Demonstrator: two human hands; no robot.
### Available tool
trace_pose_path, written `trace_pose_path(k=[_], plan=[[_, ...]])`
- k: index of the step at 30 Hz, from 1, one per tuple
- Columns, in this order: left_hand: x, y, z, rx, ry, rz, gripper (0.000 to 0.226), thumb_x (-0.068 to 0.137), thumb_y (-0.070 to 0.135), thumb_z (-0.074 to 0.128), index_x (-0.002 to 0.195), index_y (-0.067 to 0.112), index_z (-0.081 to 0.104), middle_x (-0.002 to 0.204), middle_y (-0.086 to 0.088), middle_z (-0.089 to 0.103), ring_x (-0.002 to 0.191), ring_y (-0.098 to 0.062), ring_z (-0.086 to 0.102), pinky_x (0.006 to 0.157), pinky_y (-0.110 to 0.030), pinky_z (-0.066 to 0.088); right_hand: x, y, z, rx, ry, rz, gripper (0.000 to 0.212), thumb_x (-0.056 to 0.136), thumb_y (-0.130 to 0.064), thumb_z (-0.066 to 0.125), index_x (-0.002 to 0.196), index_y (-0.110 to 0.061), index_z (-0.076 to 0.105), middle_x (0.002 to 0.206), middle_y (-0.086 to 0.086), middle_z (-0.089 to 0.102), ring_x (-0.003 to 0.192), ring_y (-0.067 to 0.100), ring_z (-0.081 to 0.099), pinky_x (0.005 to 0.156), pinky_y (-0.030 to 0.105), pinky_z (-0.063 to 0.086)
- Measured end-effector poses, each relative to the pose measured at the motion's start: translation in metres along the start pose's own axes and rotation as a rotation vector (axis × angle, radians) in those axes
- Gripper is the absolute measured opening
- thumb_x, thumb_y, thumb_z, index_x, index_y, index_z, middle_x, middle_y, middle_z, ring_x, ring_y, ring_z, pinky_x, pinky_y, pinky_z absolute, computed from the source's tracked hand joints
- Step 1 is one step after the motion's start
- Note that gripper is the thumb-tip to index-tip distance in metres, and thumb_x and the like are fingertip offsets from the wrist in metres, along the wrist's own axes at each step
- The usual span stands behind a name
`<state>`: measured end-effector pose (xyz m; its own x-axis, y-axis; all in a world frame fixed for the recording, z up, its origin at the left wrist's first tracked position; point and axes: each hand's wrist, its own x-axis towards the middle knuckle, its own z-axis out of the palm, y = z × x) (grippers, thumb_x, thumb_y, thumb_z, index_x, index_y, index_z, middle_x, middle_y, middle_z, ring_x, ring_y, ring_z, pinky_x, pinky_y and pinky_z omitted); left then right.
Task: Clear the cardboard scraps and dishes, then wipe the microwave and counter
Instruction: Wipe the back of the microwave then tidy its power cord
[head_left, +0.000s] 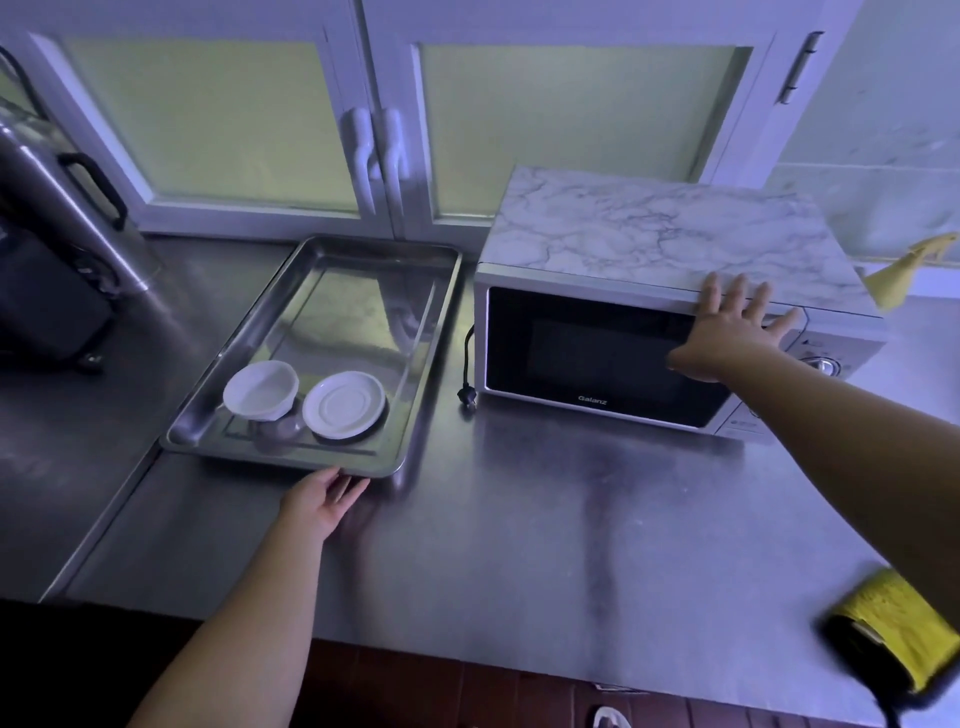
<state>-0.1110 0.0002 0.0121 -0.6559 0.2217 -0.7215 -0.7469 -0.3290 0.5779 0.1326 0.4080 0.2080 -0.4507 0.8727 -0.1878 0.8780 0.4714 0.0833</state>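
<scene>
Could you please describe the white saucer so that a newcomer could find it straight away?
Left of the microwave lies a long steel tray. At its near end, two white dishes sit side by side; the saucer is the right-hand one, flat and round, unlike the deeper bowl beside it.

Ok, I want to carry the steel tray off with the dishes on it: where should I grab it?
Probably the tray by its raised rim, both long sides, from the near end where the left hand touches. It is long and shallow, and the bowl and plate sit at that end.
</scene>
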Motion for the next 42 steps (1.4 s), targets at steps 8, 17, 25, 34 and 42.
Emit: trace_pose_path(k=[8,17,25,34,42], plan=[[-0.007,-0.007,-0.007,0.007,0.091,0.059,0.041,0.098,-0.004,0.052,0.139,-0.001,0.050,0.139,-0.019,0.054,0.131,-0.032,0.051,0.103,-0.050,0.047,-0.045,-0.051,0.037,0.187,0.270,-0.224,0.098,0.085,-0.047,0.060,0.158,-0.026,-0.002,0.167,0.014,-0.008,0.152,0.037,-0.014,0.119,0.063,0.000],[-0.004,-0.020,-0.005,-0.081,0.131,0.082,0.022,0.094,-0.006,0.056,0.114,0.003,0.060,0.114,-0.015,0.063,0.120,-0.031,0.057,0.091,-0.049,0.052,-0.058,-0.070,0.036,0.158,0.308,-0.373,0.092,0.087,-0.042,0.056,0.154,-0.043,-0.007,0.166,-0.003,-0.016,0.152,0.028,-0.018,0.118,0.064,-0.003],[0.006,0.004,0.002,-0.084,0.110,0.087,0.032,0.096,-0.007,0.054,0.128,-0.001,0.055,0.123,-0.017,0.059,0.121,-0.032,0.056,0.100,-0.051,0.050,-0.074,-0.064,0.043,0.163,0.282,-0.420,0.090,0.088,-0.043,0.057,0.156,-0.043,-0.002,0.168,-0.004,-0.009,0.153,0.022,-0.015,0.119,0.062,-0.001],[0.013,0.018,-0.008,-0.119,-0.012,0.021,0.041,0.102,-0.003,0.042,0.141,0.005,0.049,0.143,-0.011,0.053,0.135,-0.029,0.048,0.112,-0.052,0.037,-0.116,-0.054,0.096,0.255,0.138,-0.413,0.089,0.090,-0.046,0.058,0.154,-0.046,-0.005,0.168,-0.007,-0.008,0.154,0.019,-0.011,0.121,0.057,0.002],[-0.019,0.014,0.003,0.028,0.178,0.139,0.047,0.093,0.007,0.058,0.139,0.012,0.048,0.134,-0.010,0.054,0.113,-0.024,0.055,0.097,-0.041,0.047,-0.153,-0.021,0.144,0.380,-0.006,-0.289,0.082,0.093,-0.044,0.055,0.156,-0.041,0.004,0.168,-0.005,-0.001,0.155,0.021,-0.001,0.121,0.055,0.008]])
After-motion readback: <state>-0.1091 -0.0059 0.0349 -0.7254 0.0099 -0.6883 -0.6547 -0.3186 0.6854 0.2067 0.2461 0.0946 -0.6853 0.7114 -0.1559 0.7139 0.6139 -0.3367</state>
